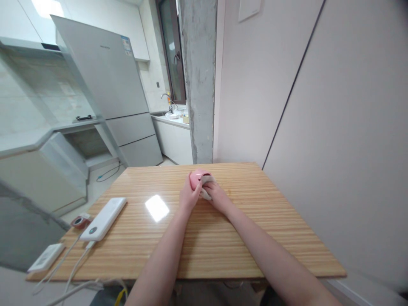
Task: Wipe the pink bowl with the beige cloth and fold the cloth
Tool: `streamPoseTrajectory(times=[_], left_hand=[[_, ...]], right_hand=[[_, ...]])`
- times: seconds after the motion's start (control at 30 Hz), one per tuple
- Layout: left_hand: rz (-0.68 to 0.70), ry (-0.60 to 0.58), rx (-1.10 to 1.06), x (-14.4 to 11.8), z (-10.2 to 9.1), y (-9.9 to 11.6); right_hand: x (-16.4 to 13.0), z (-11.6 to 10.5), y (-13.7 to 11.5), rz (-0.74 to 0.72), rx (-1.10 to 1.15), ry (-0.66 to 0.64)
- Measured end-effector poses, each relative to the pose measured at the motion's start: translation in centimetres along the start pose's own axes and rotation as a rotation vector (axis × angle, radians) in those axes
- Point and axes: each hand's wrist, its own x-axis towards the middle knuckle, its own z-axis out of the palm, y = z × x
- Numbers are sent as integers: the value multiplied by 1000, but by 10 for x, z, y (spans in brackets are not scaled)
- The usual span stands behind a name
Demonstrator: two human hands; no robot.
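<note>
— Pink cup (196, 178), is that what the hands are on, there in the middle of the frame?

— Yes, small, rounded and glossy, resting on the far half of the wooden table (255, 229). The left hand (188, 196) wraps its side, fingers curled round it. The right hand (216, 196) grips a pale cloth (206, 187), pressed against the cup's mouth and bunched below it.

— And the tabletop?

— Light wood with long straight grain, smooth enough to throw back a bright square of ceiling light.

— Anything else on it?

— At lower left, a flat white power bank (103, 219) with rounded corners and cables trailing off the edge, a smaller white slab (46, 257) near the corner, and a reddish roll of tape (80, 221) just beside the bank. A matte grey fridge (105, 80) stands at upper left.
</note>
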Motion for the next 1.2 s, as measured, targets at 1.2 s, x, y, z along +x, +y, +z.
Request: streamPoseTrajectory(times=[1.2], left_hand=[[-114, 72, -333, 1, 19, -10]], right_hand=[[-3, -1, -13, 65, 32, 59]])
